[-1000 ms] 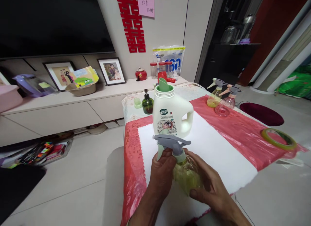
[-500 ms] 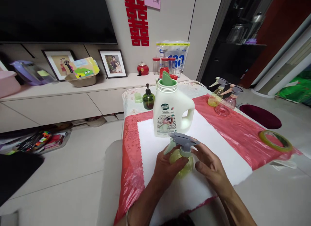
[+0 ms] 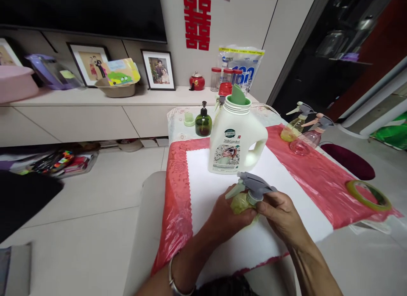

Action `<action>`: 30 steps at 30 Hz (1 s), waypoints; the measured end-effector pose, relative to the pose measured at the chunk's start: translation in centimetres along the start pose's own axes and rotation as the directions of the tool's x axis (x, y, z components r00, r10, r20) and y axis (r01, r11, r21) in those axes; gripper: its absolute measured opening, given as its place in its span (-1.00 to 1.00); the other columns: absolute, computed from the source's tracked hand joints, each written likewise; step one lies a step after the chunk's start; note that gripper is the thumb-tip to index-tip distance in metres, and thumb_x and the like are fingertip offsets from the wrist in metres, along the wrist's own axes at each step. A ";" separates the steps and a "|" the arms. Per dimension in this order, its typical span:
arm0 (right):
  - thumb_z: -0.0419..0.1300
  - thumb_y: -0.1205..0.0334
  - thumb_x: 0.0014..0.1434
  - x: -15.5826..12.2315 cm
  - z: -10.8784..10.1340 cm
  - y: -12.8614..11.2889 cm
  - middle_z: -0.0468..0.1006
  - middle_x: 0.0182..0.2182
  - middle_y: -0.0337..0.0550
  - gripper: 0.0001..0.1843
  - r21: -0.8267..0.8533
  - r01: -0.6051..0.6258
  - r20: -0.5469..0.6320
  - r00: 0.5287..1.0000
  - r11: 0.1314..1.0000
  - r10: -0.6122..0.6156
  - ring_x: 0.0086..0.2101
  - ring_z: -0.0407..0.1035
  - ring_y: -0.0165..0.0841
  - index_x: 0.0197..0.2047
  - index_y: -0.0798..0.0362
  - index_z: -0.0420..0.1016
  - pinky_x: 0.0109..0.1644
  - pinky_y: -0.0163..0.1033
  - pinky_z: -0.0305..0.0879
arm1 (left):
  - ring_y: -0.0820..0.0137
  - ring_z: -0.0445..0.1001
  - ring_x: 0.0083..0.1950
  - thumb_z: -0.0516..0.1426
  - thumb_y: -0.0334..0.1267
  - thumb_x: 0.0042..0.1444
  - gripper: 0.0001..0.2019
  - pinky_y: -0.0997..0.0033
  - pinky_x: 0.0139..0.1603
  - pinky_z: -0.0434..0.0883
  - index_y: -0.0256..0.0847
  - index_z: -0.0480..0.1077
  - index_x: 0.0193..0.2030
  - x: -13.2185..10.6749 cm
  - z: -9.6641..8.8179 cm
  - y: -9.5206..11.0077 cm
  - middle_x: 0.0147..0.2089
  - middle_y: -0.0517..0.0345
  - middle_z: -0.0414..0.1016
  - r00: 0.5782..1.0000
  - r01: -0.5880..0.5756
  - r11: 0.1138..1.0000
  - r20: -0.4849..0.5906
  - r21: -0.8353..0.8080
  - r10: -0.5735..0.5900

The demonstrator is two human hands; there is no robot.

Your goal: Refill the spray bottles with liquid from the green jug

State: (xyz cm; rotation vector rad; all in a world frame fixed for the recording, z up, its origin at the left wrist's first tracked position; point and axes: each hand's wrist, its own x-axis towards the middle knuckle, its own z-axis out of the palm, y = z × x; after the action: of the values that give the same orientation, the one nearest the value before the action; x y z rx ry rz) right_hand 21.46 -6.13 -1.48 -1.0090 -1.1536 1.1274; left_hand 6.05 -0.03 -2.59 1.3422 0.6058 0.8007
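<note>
A small yellow-green spray bottle [image 3: 239, 202] with a grey trigger head [image 3: 256, 185] stands on the white sheet [image 3: 286, 190] in front of me. My left hand [image 3: 230, 215] wraps around its body from the left. My right hand [image 3: 281, 215] pinches the collar just under the grey head. Right behind it stands a large white detergent jug [image 3: 235, 139] with a green funnel [image 3: 238, 94] in its mouth.
A red cloth [image 3: 318, 177] covers the low table. Two more spray bottles, yellow [image 3: 294, 128] and pink [image 3: 307, 139], stand at the far right. A dark green pump bottle [image 3: 203, 122] is at the back left, a tape roll [image 3: 369, 194] at the right edge. A cabinet with photo frames lines the wall.
The spray bottle has come down from a tilted, lifted hold onto the white sheet. My right hand has shifted from the bottle's body up to its neck. The view swung slightly left.
</note>
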 end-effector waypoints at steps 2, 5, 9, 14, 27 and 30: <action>0.34 0.19 0.24 0.0 0.1 0.1 0.48 0.20 -0.22 -0.60 -0.014 0.004 -0.025 1.000 1.000 -0.004 0.24 0.32 -0.17 0.14 -0.23 0.57 0.35 -0.06 0.25 | 0.26 0.53 -0.18 0.27 -0.29 -0.04 -0.78 0.27 -0.12 0.51 -0.17 0.53 -0.19 0.1 0.0 0.1 -0.22 0.13 0.58 0.999 -0.052 0.998 0.016 0.020 0.051; 0.37 0.21 0.21 0.0 0.1 0.2 0.50 0.17 -0.19 -0.55 -0.029 -0.006 -0.036 0.999 1.000 0.005 0.20 0.36 -0.18 0.17 -0.20 0.55 0.31 -0.10 0.29 | 0.27 0.51 -0.19 0.23 -0.27 0.03 -0.90 0.26 -0.11 0.51 -0.19 0.53 -0.30 0.4 0.0 0.3 -0.27 0.13 0.55 0.993 -0.102 0.995 0.060 0.011 0.101; 0.33 0.20 0.25 -0.1 0.0 0.6 0.48 0.19 -0.19 -0.56 0.014 0.003 -0.037 0.999 1.000 -0.002 0.18 0.37 -0.18 0.19 -0.24 0.53 0.29 -0.05 0.32 | 0.27 0.53 -0.18 0.24 -0.26 0.06 -0.87 0.27 -0.10 0.51 -0.20 0.54 -0.24 0.5 -0.2 0.2 -0.23 0.11 0.57 0.992 -0.084 0.996 0.094 -0.021 0.086; 0.42 0.24 0.13 -0.3 0.9 1.0 0.52 0.11 -0.18 -0.45 -0.141 0.053 -0.198 0.977 0.989 -0.081 0.12 0.41 -0.23 0.19 -0.21 0.52 0.15 -0.21 0.40 | 0.27 0.53 -0.19 0.35 -0.29 -0.12 -0.50 0.27 -0.15 0.49 -0.17 0.43 0.03 0.2 -0.1 -1.0 -0.16 0.10 0.56 0.999 0.000 0.997 0.041 -0.074 0.003; 0.27 0.13 0.28 -1.2 0.4 1.7 0.46 0.17 -0.13 -0.63 -0.091 0.035 -0.169 0.984 0.995 -0.050 0.21 0.31 -0.19 0.16 -0.17 0.54 0.37 -0.05 0.18 | 0.15 0.49 0.16 0.38 -0.25 -0.06 -0.51 0.15 0.17 0.41 -0.17 0.39 0.03 -0.2 0.1 -1.2 0.18 -0.04 0.49 0.996 -0.085 0.990 0.014 -0.115 0.087; 0.42 0.18 0.12 -0.9 1.1 1.7 0.54 0.03 -0.19 -0.62 -0.141 0.078 -0.290 0.950 0.987 -0.116 0.09 0.42 -0.24 0.03 -0.20 0.60 0.20 -0.20 0.37 | 0.12 0.49 0.19 0.38 -0.28 -0.08 -0.49 0.12 0.21 0.40 -0.16 0.38 0.04 -0.1 0.2 -1.5 0.21 -0.05 0.50 0.996 -0.082 0.990 0.017 -0.114 0.085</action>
State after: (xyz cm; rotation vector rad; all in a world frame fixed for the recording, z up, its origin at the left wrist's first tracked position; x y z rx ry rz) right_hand 20.11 -6.70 -3.09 -1.1639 -1.0277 0.7981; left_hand 6.35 -0.29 -4.08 1.2775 0.4823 0.8741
